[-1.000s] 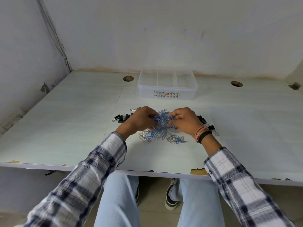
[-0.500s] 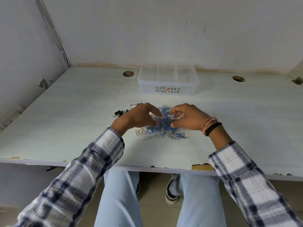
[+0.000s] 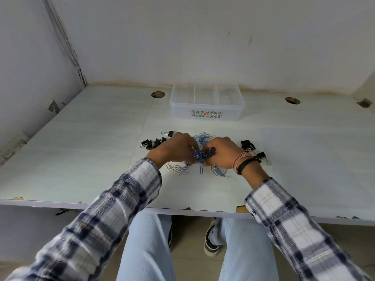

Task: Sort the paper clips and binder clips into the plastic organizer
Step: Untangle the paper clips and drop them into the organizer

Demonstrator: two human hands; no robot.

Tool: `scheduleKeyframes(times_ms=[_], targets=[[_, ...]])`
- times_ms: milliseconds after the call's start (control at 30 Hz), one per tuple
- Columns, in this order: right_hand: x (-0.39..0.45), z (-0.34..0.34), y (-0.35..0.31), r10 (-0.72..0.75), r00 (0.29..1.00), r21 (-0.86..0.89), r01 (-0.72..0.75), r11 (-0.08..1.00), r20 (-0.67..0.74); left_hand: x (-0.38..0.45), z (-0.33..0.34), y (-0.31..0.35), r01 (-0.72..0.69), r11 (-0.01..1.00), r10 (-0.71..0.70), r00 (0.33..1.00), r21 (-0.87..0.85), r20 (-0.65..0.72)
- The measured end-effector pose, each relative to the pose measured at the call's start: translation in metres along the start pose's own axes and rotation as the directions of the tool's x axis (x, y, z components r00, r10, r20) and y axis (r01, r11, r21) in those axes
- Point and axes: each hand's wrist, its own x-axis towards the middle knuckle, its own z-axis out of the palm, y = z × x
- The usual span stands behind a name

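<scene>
A clump of blue paper clips (image 3: pixel 199 155) is pinched between my left hand (image 3: pixel 176 148) and my right hand (image 3: pixel 222 152), lifted slightly off the table. More blue and silver paper clips (image 3: pixel 182 169) lie scattered under and in front of my hands. Black binder clips (image 3: pixel 153 142) lie in a group to the left, and other binder clips (image 3: pixel 250 148) lie to the right behind my right wrist. The clear plastic organizer (image 3: pixel 207 113), with dividers inside, stands farther back near the wall; its compartments look empty.
The pale table has two round cable holes (image 3: pixel 158 94) at the back left and back right. Walls close in behind and on the left. The table's front edge (image 3: pixel 121 205) is chipped, and my knees are below it.
Both hands closed in on the pile and gathered a clump of blue paper clips, raising it a little. The camera tilted, so the organizer appears farther up.
</scene>
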Motion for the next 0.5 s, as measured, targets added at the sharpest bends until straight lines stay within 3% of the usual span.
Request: scheduleKeyframes(times_ms=[133, 300, 500], targets=[[-0.004, 0.003, 0.006, 0.018, 0.993, 0.132, -0.002, 0.991, -0.118, -0.003, 0.0, -0.006, 0.012, 0.995, -0.019, 0.998, -0.098, -0.066], [-0.007, -0.002, 0.014, 0.077, 0.984, 0.333, -0.019, 0.943, -0.161, -0.007, -0.009, -0.009, -0.004, 0.979, -0.02, 0.993, -0.205, -0.117], [-0.013, -0.019, 0.014, 0.135, 0.988, 0.734, -0.036, 0.678, -0.076, -0.009, -0.026, 0.002, -0.01, 0.896, -0.049, 0.991, -0.444, -0.121]])
